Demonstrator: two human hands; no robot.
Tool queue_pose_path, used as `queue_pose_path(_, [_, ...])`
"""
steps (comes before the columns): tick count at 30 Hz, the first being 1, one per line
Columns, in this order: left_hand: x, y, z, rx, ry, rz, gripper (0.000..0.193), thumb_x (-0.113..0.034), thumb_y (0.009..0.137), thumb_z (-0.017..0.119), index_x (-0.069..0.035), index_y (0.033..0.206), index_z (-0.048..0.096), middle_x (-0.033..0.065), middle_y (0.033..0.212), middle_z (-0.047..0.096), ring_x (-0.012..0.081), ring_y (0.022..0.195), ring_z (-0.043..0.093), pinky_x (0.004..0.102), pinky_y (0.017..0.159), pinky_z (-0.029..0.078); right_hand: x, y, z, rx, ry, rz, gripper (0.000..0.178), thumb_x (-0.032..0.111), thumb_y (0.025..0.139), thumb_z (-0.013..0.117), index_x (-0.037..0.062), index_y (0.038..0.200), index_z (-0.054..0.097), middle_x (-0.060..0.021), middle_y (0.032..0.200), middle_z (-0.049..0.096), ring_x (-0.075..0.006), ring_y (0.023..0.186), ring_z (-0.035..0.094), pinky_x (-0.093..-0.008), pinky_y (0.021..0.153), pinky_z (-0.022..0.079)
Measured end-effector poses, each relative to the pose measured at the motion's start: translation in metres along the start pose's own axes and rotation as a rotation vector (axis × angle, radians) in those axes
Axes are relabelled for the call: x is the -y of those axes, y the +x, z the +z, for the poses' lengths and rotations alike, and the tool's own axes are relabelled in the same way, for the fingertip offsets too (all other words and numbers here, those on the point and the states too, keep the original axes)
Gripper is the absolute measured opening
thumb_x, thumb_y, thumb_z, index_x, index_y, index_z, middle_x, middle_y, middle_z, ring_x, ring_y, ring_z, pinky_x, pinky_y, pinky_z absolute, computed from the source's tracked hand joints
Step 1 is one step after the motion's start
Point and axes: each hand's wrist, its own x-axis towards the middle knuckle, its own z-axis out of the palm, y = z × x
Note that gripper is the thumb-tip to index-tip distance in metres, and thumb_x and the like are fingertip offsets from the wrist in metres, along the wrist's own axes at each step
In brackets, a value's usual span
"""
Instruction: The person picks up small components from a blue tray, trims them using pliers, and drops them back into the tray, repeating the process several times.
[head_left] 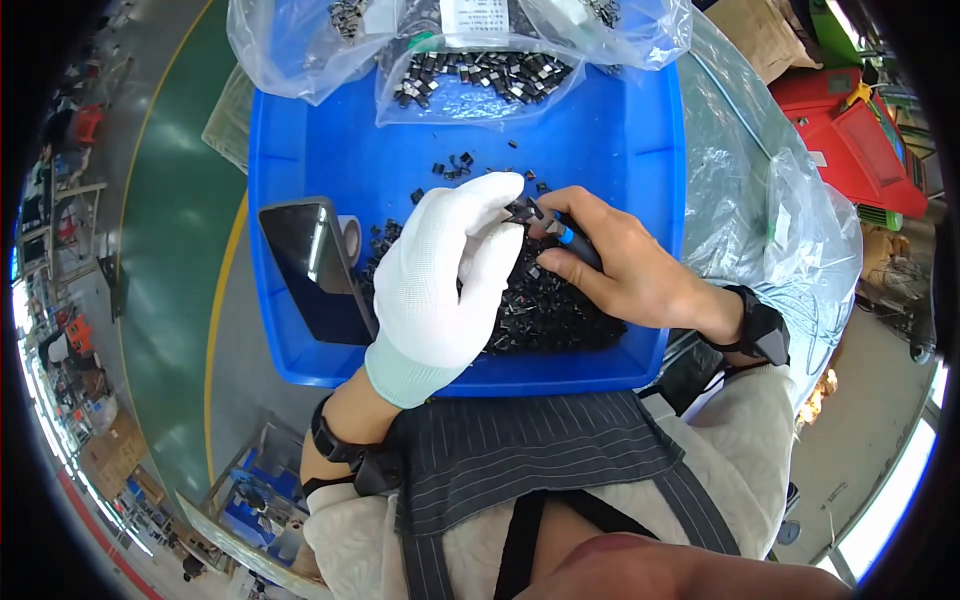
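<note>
My left hand (435, 275), in a white knit glove, pinches a small black part (519, 211) between thumb and fingers. Bare, my right hand (640, 262) is closed round a hand tool with a black and blue handle (580, 246). The tool's tip meets the small part, and my fingers hide some of it, so its exact kind is unclear. Both hands are over a blue plastic bin (330, 140). Under them lies a pile of loose small black parts (555, 315), with several strays farther back.
A dark phone-like device (312, 270) leans inside the bin's left side, beside a white roll (350, 240). Clear bags of small metal-and-black parts (480, 80) lie across the far end. Plastic sheeting (725, 200) and a red machine or case (850, 140) are at the right.
</note>
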Motion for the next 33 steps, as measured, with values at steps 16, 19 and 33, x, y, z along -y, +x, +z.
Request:
queue_pose_path(16, [-0.005, 0.006, 0.002, 0.059, -0.064, -0.092, 0.031, -0.002, 0.085, 0.062, -0.005, 0.116, 0.059, 0.0088, 0.099, 0.065, 0.0169, 0.084, 0.067, 0.0259, 0.069, 0.054, -0.002, -0.004, -0.004, 0.016, 0.025, -0.059, 0.036, 0.014, 0.089, 0.062, 0.0006, 0.119, 0.046, -0.0157, 0.105, 0.057, -0.0287, 0.1, 0.058, -0.0357, 0.087, 0.044])
queue_pose_path(19, [-0.006, 0.007, -0.001, 0.136, -0.068, -0.089, 0.035, 0.004, 0.088, 0.056, -0.002, 0.122, 0.055, 0.0062, 0.106, 0.061, 0.0061, 0.074, 0.056, 0.0197, 0.064, 0.047, -0.001, -0.005, -0.005, 0.006, 0.035, -0.06, 0.037, 0.017, 0.09, 0.062, 0.0008, 0.119, 0.046, -0.0153, 0.105, 0.058, -0.0281, 0.099, 0.058, -0.036, 0.087, 0.044])
queue_pose_path(33, [-0.014, 0.013, -0.002, 0.175, -0.151, -0.278, 0.033, 0.001, 0.088, 0.055, -0.003, 0.121, 0.055, 0.0044, 0.093, 0.062, 0.0045, 0.064, 0.054, 0.0176, 0.051, 0.042, 0.0, -0.006, -0.001, -0.05, -0.104, -0.073, 0.028, 0.01, 0.089, 0.062, -0.0009, 0.111, 0.048, -0.0168, 0.095, 0.061, -0.03, 0.091, 0.062, -0.0356, 0.076, 0.048])
